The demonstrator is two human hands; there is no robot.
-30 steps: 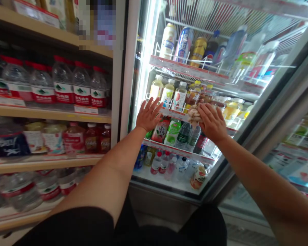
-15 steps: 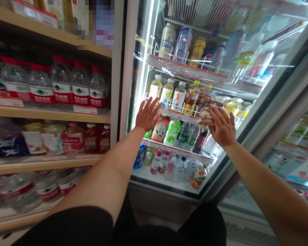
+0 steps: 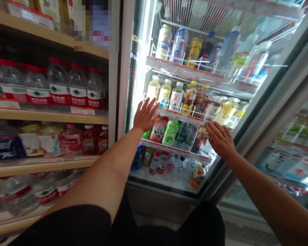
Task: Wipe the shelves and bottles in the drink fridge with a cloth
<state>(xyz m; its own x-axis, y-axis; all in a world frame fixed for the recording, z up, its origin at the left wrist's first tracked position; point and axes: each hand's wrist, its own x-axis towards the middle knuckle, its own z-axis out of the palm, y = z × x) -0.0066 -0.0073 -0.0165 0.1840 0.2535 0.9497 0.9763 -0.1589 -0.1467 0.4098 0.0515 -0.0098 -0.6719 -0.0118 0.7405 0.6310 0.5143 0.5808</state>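
My left hand (image 3: 144, 116) has its fingers spread against the glass door (image 3: 166, 179) of a lit drinks fridge, near the door's left side. Nothing is in it. Toward the right side of the same door, my right hand (image 3: 220, 139) presses a crumpled, beige cloth (image 3: 204, 132) against the glass, fingers bent over it. Part of the cloth is hidden under the fingers. Behind the glass, between my hands, stand a green-labelled bottle (image 3: 170, 131) and a red-labelled bottle (image 3: 158, 128) on a wire shelf.
Open wooden shelves (image 3: 48, 112) at the left hold water bottles with red caps (image 3: 59, 82) and bottled drinks. A metal door frame (image 3: 246, 147) runs slanting at the right, with a second fridge door (image 3: 284, 164) beyond it. My knees (image 3: 202, 225) are close below the door.
My right hand has slid the cloth downward on the glass. The left hand stays spread in about the same place on the door. The view has shifted slightly.
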